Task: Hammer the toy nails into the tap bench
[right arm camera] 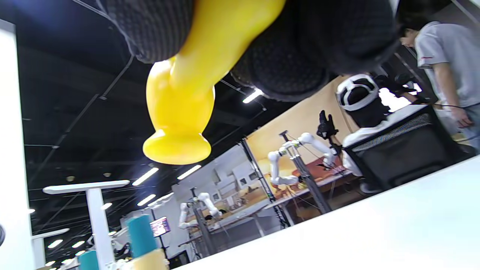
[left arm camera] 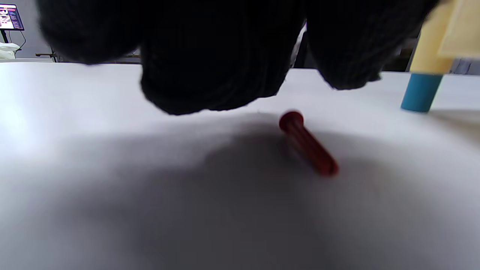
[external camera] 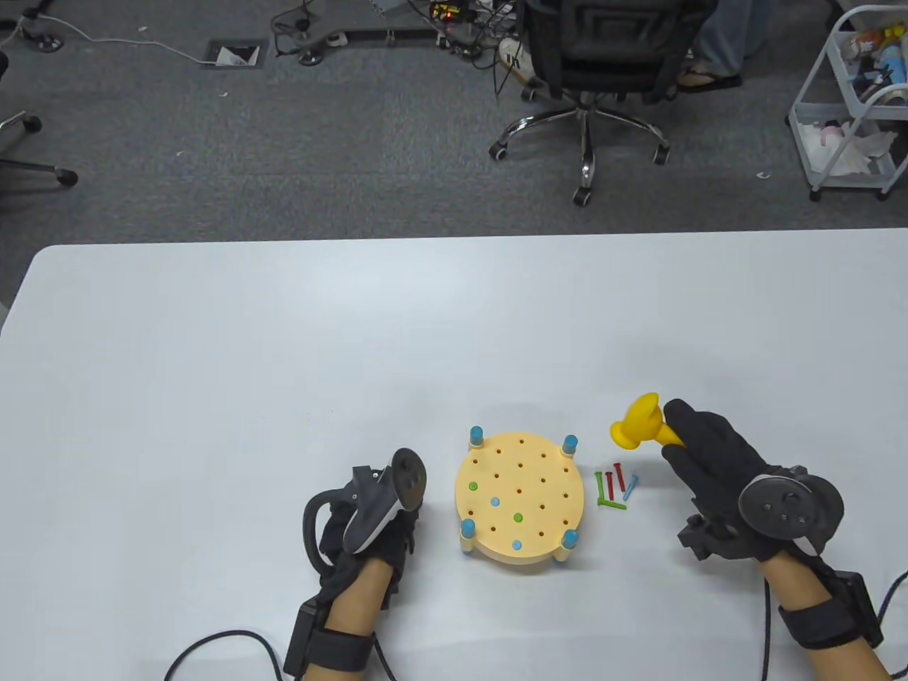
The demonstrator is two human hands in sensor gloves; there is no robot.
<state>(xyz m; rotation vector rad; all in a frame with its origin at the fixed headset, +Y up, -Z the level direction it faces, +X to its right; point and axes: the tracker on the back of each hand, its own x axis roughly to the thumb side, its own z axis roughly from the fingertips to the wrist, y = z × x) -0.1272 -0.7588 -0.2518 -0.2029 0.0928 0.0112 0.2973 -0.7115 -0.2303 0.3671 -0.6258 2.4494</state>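
Four nails sit seated in round tap bench (external camera: 519,498). Right hand (external camera: 716,468) grips yellow toy hammer (external camera: 638,423), raised beside loose nails (external camera: 614,487). Left hand (external camera: 369,525) hovers over red nail (left arm camera: 307,144), finger spread unclear. Next call: stand nail in hole, then strike.

No legible text, label, brand, number or sign found in any view. The distant monitor screen (left arm camera: 9,17) is too blurred to read.

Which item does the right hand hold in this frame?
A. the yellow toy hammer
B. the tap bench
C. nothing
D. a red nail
A: the right hand grips the yellow toy hammer by its handle, raised to the right of the tap bench.
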